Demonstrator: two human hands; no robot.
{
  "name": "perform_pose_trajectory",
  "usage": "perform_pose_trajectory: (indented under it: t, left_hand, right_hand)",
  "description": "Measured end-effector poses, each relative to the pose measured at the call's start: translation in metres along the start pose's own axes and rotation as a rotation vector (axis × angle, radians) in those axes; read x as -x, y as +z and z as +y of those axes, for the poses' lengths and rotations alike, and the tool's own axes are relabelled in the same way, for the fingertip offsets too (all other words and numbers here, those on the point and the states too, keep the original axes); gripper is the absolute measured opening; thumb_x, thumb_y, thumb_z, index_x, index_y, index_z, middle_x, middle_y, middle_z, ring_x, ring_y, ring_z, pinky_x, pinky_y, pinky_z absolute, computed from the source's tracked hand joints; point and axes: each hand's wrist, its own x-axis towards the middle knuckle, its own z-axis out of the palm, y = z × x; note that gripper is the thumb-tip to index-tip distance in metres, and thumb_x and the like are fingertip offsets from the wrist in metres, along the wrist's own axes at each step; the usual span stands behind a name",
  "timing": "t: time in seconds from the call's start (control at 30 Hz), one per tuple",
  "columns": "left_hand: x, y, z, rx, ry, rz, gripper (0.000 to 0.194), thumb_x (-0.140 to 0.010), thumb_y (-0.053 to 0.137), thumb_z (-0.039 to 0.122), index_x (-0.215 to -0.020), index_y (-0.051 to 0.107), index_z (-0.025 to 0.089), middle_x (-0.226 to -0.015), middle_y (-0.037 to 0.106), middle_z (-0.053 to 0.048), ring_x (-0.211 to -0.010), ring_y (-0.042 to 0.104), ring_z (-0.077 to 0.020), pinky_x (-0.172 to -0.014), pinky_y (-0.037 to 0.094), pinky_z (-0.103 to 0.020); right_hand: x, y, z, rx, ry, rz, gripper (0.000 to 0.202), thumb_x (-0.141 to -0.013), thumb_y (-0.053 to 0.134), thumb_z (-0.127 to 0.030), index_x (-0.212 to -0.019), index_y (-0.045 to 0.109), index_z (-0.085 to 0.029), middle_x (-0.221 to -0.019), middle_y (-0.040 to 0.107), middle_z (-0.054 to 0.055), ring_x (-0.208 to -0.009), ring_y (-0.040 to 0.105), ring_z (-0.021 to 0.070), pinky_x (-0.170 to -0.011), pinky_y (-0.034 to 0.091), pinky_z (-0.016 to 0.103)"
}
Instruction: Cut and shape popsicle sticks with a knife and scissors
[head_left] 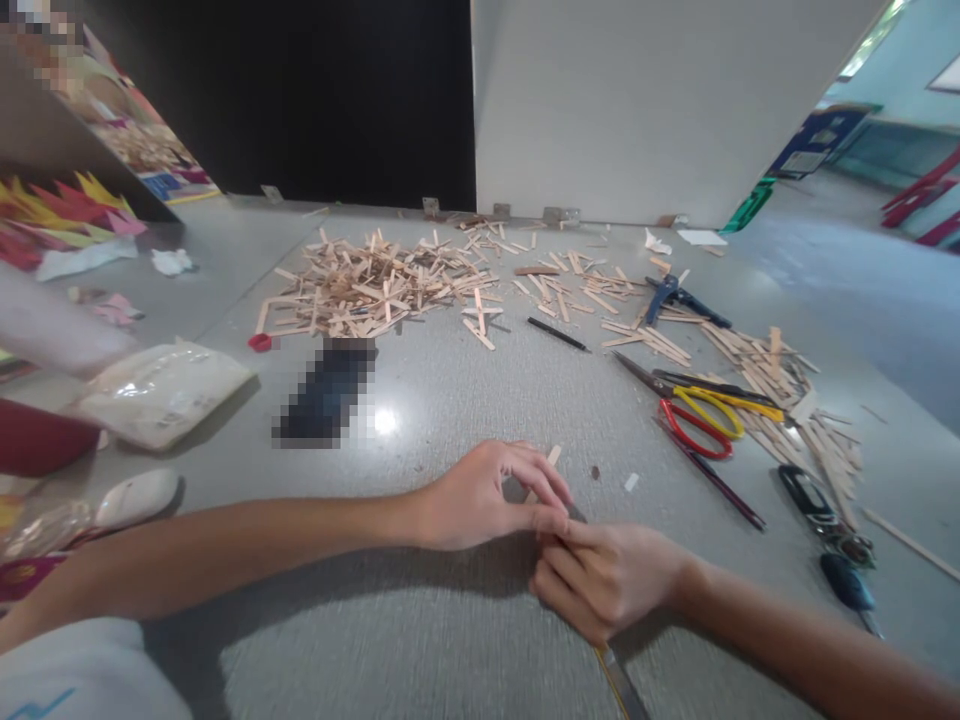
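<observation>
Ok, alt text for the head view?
Bare left hand and right hand meet over a grey tabletop, a pale wooden stick showing behind the left. Beyond lie heaped wooden sticks and scissors with red and yellow handles.

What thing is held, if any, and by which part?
Cannot be told: the left hand partly covers a pale, flat wooden stick; the right hand hides its grip.

Garment: white, smooth cloth, partly in view at lower left (90,665); marked with a thin light-blue zigzag line (43,704). Left forearm (262,545): slender, bare to the wrist. Right forearm (795,640): likewise bare. Left hand (487,500), right hand (611,580): ungloved, five-fingered type.
</observation>
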Motion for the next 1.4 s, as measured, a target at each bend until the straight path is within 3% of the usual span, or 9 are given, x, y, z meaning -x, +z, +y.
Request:
perform_pose_trajectory:
  t: [0.13, 0.23, 0.3, 0.43, 0.5, 0.63, 0.77, 0.97, 1.4]
  left_hand:
    - [0.002, 0.008, -0.002, -0.126, -0.001, 0.062, 0.040, -0.110, 0.063, 0.044, -0.078, 0.071, 0.020, -0.086, 0.078, -0.006, -0.091, 0.073, -0.0216, -0.088, 0.056, -0.035]
    - [0.003, 0.007, -0.002, -0.300, 0.018, 0.146, 0.050, -0.116, 0.050, 0.046, -0.075, 0.064, 0.020, -0.081, 0.073, -0.004, -0.080, 0.068, -0.0190, -0.077, 0.053, -0.032]
    - [0.002, 0.002, -0.001, -0.460, 0.087, 0.197, 0.057, -0.120, 0.041, 0.047, -0.075, 0.064, 0.021, -0.079, 0.073, -0.005, -0.084, 0.069, -0.0200, -0.083, 0.052, -0.033]
    - [0.001, -0.010, -0.002, -0.716, 0.168, 0.257, 0.059, -0.123, 0.032, 0.044, -0.080, 0.066, 0.020, -0.080, 0.075, -0.005, -0.096, 0.070, -0.0235, -0.099, 0.049, -0.040]
    - [0.000, -0.014, -0.005, -0.767, 0.142, 0.290, 0.052, -0.122, 0.033, 0.041, -0.094, 0.070, 0.019, -0.096, 0.078, -0.008, -0.100, 0.070, -0.0245, -0.100, 0.051, -0.042]
    - [-0.002, -0.019, -0.014, -0.750, 0.108, 0.116, 0.032, -0.119, 0.046, 0.033, -0.136, 0.070, 0.019, -0.137, 0.075, -0.014, -0.135, 0.064, -0.0294, -0.115, 0.050, -0.047]
    - [-0.002, -0.020, -0.025, -0.729, 0.056, -0.080, 0.059, -0.104, 0.077, 0.053, -0.152, 0.067, 0.021, -0.162, 0.061, -0.019, -0.160, 0.045, -0.0430, -0.131, 0.033, -0.066]
    - [0.000, -0.013, -0.039, -0.719, 0.018, -0.131, 0.066, -0.098, 0.080, 0.062, -0.154, 0.068, 0.028, -0.172, 0.051, -0.020, -0.167, 0.032, -0.0493, -0.131, 0.023, -0.080]
    - [0.002, -0.011, -0.041, -0.706, 0.038, -0.109, 0.066, -0.099, 0.079, 0.062, -0.152, 0.068, 0.024, -0.171, 0.052, -0.018, -0.167, 0.032, -0.0458, -0.136, 0.021, -0.073]
  right_hand:
    - [-0.004, -0.003, 0.002, -0.018, 0.009, -0.005, 0.043, -0.106, 0.051, -0.007, -0.069, 0.067, -0.021, -0.059, 0.059, -0.004, -0.050, 0.047, 0.0156, -0.065, 0.047, 0.034]
    - [-0.005, -0.005, 0.003, -0.012, 0.011, 0.004, 0.042, -0.107, 0.050, -0.006, -0.074, 0.073, -0.019, -0.065, 0.069, 0.000, -0.057, 0.059, 0.0176, -0.088, 0.056, 0.038]
    - [-0.005, -0.006, 0.003, -0.044, 0.078, 0.046, 0.044, -0.110, 0.047, -0.005, -0.078, 0.076, -0.015, -0.071, 0.076, 0.004, -0.061, 0.063, 0.0184, -0.096, 0.056, 0.040]
    - [-0.003, -0.006, 0.003, -0.161, 0.401, 0.135, 0.056, -0.119, 0.037, -0.014, -0.074, 0.070, -0.016, -0.061, 0.069, 0.003, -0.051, 0.056, 0.0171, -0.055, 0.047, 0.034]
    - [0.000, -0.005, 0.004, -0.230, 0.618, 0.163, 0.058, -0.122, 0.031, -0.020, -0.077, 0.066, -0.018, -0.059, 0.065, 0.001, -0.048, 0.054, 0.0147, -0.047, 0.039, 0.031]
    - [0.004, -0.005, 0.010, -0.448, 0.986, 0.199, 0.048, -0.123, 0.036, -0.032, -0.084, 0.062, -0.021, -0.059, 0.063, -0.005, -0.044, 0.057, 0.0093, -0.046, 0.042, 0.020]
    - [0.007, -0.002, 0.017, -0.699, 1.168, 0.178, 0.045, -0.120, 0.046, -0.037, -0.080, 0.061, -0.022, -0.052, 0.057, -0.009, -0.037, 0.055, 0.0088, -0.040, 0.042, 0.017]
    - [0.010, 0.001, 0.018, -0.924, 1.255, 0.117, 0.047, -0.116, 0.050, -0.041, -0.073, 0.058, -0.023, -0.050, 0.057, -0.007, -0.037, 0.054, 0.0092, -0.042, 0.044, 0.019]
    - [0.014, 0.002, 0.016, -0.961, 1.272, 0.126, 0.051, -0.118, 0.049, -0.048, -0.074, 0.059, -0.023, -0.053, 0.055, -0.008, -0.040, 0.049, 0.0089, -0.043, 0.038, 0.023]
